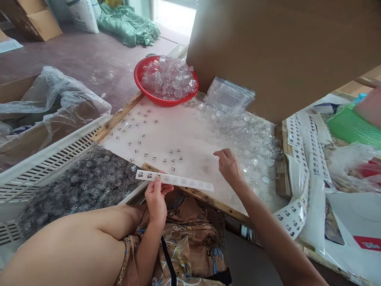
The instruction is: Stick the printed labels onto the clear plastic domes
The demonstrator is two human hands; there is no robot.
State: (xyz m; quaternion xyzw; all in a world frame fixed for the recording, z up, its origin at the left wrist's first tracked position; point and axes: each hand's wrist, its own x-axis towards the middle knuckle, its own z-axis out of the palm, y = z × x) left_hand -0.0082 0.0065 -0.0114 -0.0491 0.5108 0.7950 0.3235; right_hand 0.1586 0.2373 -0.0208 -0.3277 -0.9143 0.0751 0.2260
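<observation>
My left hand (157, 195) pinches a white sticker strip (178, 181) above the near edge of the board. Dark panda-like prints show on the strip's left part; the rest looks blank or faint. Over the middle of the white board (172, 127), my right hand (228, 165) is closed with its index finger and thumb near each other; whether anything is between them is too small to tell. Small dark prints are scattered on the board's left half. Clear round plastic pieces (253, 139) cover its right side.
A red bowl (137, 75) of clear pieces stands at the board's far edge, beside a clear plastic box (229, 95) and large cardboard (276, 51). A white crate (74, 141) holds finished-looking dark-marked pieces at left. Sticker sheets (315, 147) lie at right.
</observation>
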